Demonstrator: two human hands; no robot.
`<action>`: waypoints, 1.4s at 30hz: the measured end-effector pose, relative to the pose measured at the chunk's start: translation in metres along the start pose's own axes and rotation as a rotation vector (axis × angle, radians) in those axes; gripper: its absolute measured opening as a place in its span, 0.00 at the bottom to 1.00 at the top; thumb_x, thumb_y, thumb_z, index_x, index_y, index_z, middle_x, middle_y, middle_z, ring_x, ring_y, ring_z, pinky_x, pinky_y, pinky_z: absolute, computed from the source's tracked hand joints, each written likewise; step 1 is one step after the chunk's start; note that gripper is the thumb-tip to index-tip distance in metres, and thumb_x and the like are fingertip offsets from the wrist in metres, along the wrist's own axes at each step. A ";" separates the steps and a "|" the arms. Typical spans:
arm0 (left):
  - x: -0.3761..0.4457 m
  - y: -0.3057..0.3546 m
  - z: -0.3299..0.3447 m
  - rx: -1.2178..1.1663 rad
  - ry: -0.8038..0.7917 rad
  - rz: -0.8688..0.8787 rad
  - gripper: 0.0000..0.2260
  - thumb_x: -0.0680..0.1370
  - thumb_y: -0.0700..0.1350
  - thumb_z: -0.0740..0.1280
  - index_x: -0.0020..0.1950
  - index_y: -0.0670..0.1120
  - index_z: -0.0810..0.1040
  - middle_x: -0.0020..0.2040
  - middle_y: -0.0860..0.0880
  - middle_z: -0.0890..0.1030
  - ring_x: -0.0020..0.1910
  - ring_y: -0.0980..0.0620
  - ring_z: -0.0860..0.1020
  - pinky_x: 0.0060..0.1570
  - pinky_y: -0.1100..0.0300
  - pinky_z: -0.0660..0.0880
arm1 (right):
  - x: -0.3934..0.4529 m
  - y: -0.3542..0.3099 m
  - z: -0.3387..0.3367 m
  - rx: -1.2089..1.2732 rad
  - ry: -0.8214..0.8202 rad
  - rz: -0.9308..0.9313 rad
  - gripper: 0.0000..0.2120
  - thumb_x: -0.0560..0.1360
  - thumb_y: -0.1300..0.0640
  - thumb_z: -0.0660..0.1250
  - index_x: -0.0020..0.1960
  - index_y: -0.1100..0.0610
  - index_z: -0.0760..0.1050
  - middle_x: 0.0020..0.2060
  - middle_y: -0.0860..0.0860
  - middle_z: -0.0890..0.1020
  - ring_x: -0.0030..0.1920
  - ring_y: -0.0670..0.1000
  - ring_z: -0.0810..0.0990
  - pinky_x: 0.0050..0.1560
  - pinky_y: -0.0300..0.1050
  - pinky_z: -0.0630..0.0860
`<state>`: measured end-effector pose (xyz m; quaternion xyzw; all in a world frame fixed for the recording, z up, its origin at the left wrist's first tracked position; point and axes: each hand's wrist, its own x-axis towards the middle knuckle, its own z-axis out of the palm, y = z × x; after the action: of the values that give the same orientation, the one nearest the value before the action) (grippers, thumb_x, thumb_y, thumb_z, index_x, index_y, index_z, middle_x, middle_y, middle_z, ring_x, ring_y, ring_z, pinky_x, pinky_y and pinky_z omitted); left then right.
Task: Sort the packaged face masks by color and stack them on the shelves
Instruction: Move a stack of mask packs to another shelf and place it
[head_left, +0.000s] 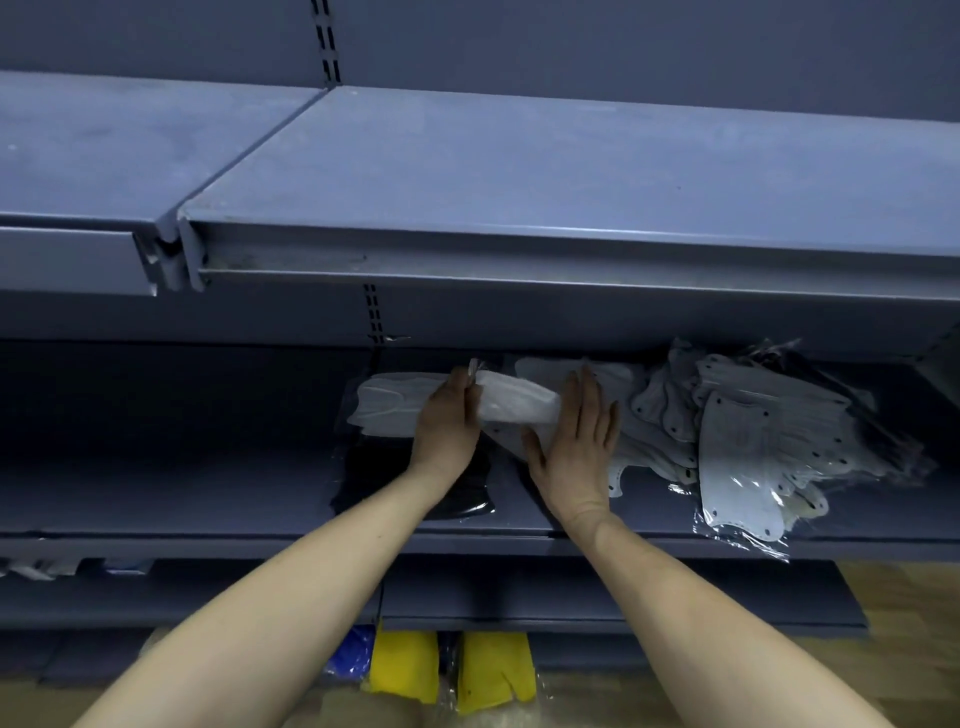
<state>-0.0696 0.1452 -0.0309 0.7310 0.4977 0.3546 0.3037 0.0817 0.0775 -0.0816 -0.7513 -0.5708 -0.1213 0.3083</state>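
You are reaching both arms into the middle shelf (156, 493), and your left hand (448, 426) is pinching a packaged white mask (511, 402) near its upper left end, fingers curled over its edge. Your right hand (576, 447) is lying flat with straight fingers against the right end of that same mask, grasping nothing. The mask's long axis is running left to right between your two hands, slightly tilted down toward the right. Just to the left of your left hand, the neat white stack (387, 408) is sitting at the back of the shelf, and the black stack (374, 478) is lying in front of it, partly under your left wrist. To the right of your right hand, the unsorted heap of white and black packets (753, 431) is sprawling over the shelf's front edge. Judging from this, the white stack is nearer your left hand, so the mask likely needs carrying leftward onto it.
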 end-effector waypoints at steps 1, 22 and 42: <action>-0.002 0.001 -0.003 -0.045 0.026 -0.050 0.13 0.85 0.47 0.55 0.66 0.44 0.72 0.54 0.44 0.81 0.54 0.45 0.79 0.49 0.59 0.71 | 0.000 0.001 0.000 0.003 -0.014 0.030 0.39 0.77 0.40 0.59 0.78 0.64 0.53 0.77 0.62 0.59 0.77 0.63 0.58 0.76 0.66 0.50; 0.011 -0.051 -0.074 0.296 -0.003 -0.491 0.31 0.82 0.49 0.63 0.80 0.49 0.51 0.75 0.38 0.58 0.69 0.38 0.68 0.60 0.48 0.72 | 0.021 -0.064 0.020 -0.030 -0.689 -0.151 0.26 0.84 0.45 0.53 0.81 0.49 0.55 0.80 0.49 0.56 0.80 0.51 0.52 0.79 0.50 0.47; 0.028 -0.082 -0.094 0.692 -0.314 -0.189 0.36 0.72 0.66 0.69 0.76 0.56 0.63 0.77 0.45 0.56 0.73 0.40 0.60 0.70 0.48 0.63 | 0.038 -0.085 0.036 -0.022 -0.633 0.013 0.37 0.78 0.40 0.64 0.80 0.48 0.52 0.80 0.53 0.49 0.79 0.57 0.50 0.78 0.52 0.53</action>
<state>-0.1815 0.2062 -0.0375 0.7863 0.6007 0.0202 0.1430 0.0081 0.1423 -0.0622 -0.7588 -0.6321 0.1142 0.1079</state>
